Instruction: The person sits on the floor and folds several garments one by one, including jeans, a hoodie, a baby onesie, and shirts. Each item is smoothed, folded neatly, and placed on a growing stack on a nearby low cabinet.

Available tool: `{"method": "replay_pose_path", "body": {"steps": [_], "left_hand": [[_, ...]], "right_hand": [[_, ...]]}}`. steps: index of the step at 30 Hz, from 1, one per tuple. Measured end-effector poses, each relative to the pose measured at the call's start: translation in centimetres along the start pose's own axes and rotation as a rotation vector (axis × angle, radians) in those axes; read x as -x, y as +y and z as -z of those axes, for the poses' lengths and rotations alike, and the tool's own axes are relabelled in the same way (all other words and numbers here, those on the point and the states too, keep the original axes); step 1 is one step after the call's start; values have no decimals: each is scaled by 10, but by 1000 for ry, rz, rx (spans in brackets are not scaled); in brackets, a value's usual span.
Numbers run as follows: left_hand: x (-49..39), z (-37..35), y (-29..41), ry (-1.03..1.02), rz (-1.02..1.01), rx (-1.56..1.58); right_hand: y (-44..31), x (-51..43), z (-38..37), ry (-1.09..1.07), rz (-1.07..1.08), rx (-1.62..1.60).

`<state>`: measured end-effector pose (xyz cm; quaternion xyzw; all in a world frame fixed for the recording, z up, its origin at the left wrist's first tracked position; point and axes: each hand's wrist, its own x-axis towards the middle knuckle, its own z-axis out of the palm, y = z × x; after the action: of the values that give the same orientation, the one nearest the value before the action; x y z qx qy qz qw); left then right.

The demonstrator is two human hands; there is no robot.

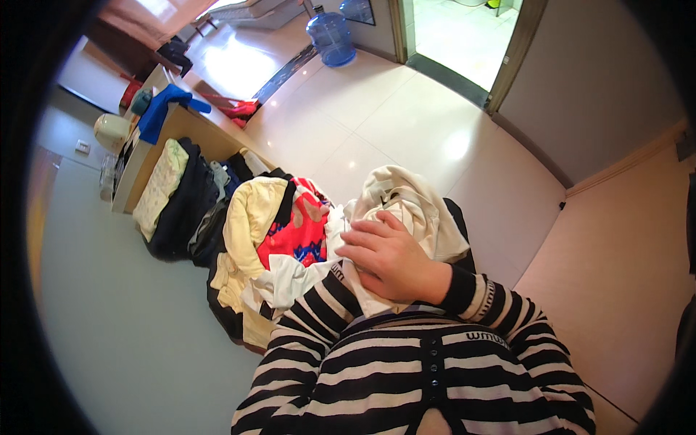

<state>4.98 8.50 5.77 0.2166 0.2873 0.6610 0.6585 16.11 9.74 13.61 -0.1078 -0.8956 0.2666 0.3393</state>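
My right hand (389, 255) lies palm down on a bundled cream garment (424, 217) in front of my body. Its fingers point left, slightly apart, pressing on the cloth. Part of the garment hangs below the hand toward my waist. My left forearm (318, 312) reaches in under the cloth, and the left hand is hidden. Close by on the left is a loose heap: a pale yellow garment (244, 212), a red patterned knit (302, 234) and a white cloth (293, 280).
Folded dark clothes (182, 201) and a pale patterned folded item (160, 190) stand against a wooden board (179, 122) on a grey surface (136, 326). A blue cloth (163, 111) drapes over the board. Beyond the tiled floor (375, 119) are a blue water bottle (330, 38) and a doorway (462, 41).
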Motion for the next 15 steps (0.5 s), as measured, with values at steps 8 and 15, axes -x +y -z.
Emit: {"method": "replay_pose_path", "body": {"steps": [8, 15], "left_hand": [[14, 23, 19, 114, 12, 131], [27, 19, 31, 105, -47, 55]], "right_hand": [[23, 37, 24, 240, -315, -79], [47, 51, 11, 114, -527, 21]]}}
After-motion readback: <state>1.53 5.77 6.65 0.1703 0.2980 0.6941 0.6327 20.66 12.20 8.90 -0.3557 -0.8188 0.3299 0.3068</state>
